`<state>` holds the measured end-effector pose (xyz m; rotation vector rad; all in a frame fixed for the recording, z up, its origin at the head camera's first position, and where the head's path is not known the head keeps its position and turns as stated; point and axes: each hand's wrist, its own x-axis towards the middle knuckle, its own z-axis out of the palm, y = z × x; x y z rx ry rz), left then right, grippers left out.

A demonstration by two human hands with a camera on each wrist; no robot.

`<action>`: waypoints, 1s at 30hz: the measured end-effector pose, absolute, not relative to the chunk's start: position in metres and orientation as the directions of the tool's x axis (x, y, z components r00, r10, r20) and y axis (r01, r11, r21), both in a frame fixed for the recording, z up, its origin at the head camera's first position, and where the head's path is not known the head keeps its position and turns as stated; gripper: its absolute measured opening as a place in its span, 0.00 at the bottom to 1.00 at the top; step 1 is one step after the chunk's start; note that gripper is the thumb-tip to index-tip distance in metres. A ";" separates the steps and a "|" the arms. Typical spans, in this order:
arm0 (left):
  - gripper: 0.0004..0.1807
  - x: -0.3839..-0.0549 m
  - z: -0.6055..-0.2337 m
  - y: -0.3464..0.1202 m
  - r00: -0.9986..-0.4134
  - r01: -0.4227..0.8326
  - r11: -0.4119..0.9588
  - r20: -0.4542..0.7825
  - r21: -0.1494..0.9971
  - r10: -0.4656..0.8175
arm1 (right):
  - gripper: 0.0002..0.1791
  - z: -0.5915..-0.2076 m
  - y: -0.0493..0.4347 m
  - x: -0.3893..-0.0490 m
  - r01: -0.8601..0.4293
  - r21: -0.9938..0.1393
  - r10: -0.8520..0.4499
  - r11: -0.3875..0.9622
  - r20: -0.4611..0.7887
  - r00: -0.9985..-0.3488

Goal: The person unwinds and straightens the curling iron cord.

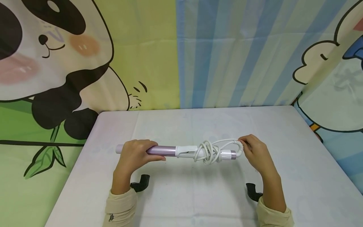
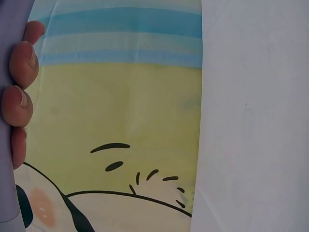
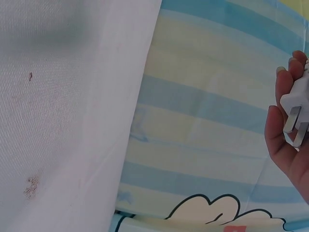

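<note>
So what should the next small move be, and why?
Probably ease the plug away from the wand with the right hand to loosen one loop of white cord: that hand holds the plug, the cord is bunched along the wand, and the left hand grips the wand.

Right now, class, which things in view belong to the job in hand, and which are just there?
In the job, it seems:
wand, in the left grip
cord, wound round the wand
plug, in the right grip

Just there:
white table
patterned backdrop
black pieces by both wrists
</note>
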<state>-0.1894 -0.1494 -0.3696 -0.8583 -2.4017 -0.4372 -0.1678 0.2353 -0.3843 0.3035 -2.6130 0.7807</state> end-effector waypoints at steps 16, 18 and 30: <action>0.24 -0.189 -0.369 -0.152 -0.642 0.639 0.760 0.628 0.120 0.440 | 0.06 -0.381 0.230 -0.167 -0.200 -0.552 -0.123 0.810 0.173 -0.977; 0.24 -0.189 -0.368 -0.152 -0.643 0.634 0.764 0.628 0.115 0.439 | 0.06 -0.381 0.230 -0.166 -0.218 -0.550 -0.135 0.806 0.189 -0.973; 0.25 -0.188 -0.366 -0.151 -0.698 0.580 0.805 0.587 0.128 0.410 | 0.10 -0.367 0.226 -0.157 -0.221 -0.504 -0.102 0.835 0.253 -0.962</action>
